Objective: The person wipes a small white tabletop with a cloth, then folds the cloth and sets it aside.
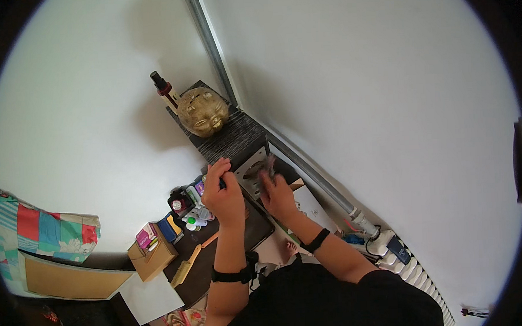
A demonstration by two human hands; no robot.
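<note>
My left hand [223,195] is raised over the dark table with its fingers curled. A small dark patch shows between thumb and fingers; whether it is a held thing or the background, I cannot tell. My right hand [277,195] is blurred by motion, its fingers closed on a small blurred object [270,161]. Just beyond that hand is a grey plate [243,169] with a large dark opening and small holes, beneath the end of the black wood-grain shelf [231,140]. My right fingers overlap the plate; contact is unclear.
A gold animal-head figurine [203,112] and a dark red and black bottle-like item [164,87] stand on the shelf. Bottles [196,222], a brush [186,267] and a cardboard box [158,259] sit at left. A pipe [314,178] and a white radiator [416,274] line the right wall.
</note>
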